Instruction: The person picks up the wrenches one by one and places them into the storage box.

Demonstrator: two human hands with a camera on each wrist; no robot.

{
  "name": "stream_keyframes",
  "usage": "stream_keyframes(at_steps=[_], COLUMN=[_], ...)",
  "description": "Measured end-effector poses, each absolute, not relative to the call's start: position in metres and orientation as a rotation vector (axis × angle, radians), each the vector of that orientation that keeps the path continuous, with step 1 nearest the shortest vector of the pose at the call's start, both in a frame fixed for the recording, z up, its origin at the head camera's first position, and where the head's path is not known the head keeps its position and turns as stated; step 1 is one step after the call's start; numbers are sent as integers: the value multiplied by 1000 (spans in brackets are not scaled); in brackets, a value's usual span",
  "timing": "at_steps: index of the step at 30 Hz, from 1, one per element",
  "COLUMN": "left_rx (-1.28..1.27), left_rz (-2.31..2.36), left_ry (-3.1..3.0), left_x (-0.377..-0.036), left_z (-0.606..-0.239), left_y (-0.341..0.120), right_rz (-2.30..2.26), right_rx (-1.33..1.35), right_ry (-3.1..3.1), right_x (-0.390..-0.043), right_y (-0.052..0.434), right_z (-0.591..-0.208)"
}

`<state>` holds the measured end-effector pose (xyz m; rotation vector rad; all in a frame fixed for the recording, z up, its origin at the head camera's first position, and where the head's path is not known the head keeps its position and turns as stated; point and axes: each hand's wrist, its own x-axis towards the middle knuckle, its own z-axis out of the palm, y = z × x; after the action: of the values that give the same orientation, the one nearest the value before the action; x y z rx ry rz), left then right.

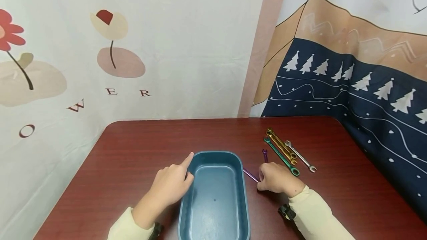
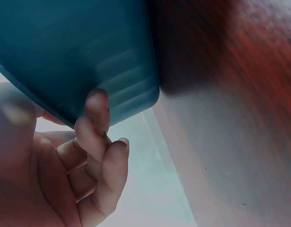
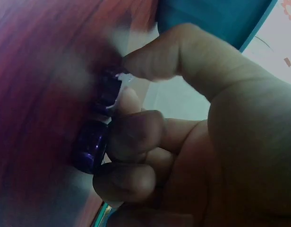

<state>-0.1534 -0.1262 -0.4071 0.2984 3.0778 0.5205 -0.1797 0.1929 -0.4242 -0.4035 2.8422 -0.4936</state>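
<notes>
Purple metal is catching my eye right of centre: a slim purple wrench (image 1: 251,175) is lying on the desk (image 1: 143,143), slanting from beside the right rim of the blue tray (image 1: 215,188) down toward the right hand (image 1: 277,179). That hand is the nearer one; the shaft is running from its fingers to the upper left, and thumb and forefinger are seemingly pinching its near end. Another purple wrench (image 1: 265,155) is poking out above the knuckles, almost upright in the frame. I'm not making out whether the fingers are holding it too: the hand is hiding where both shafts are leading, and the right wrist view is looking dark and blurred. Left of centre, the left hand (image 1: 171,182) is gripping the tray's rim, forefinger straight. The frame's bottom edge is cutting the tray off.
</notes>
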Motion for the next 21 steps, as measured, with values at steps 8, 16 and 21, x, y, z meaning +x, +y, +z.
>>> stream_keyframes(at_steps=[8, 16, 21], left_rx=[306, 305, 293], left_rz=[516, 515, 509], left_ry=[3079, 3071, 3075], left_x=[-153, -153, -153], left_z=[-406, -405, -406], left_y=[-127, -126, -126], right_rz=[-463, -569, -678], right_rx=[-497, -531, -529], right_ry=[2818, 2783, 2741], right_x=[-180, -182, -184], right_y=[196, 200, 204], right_z=[-425, -424, -425])
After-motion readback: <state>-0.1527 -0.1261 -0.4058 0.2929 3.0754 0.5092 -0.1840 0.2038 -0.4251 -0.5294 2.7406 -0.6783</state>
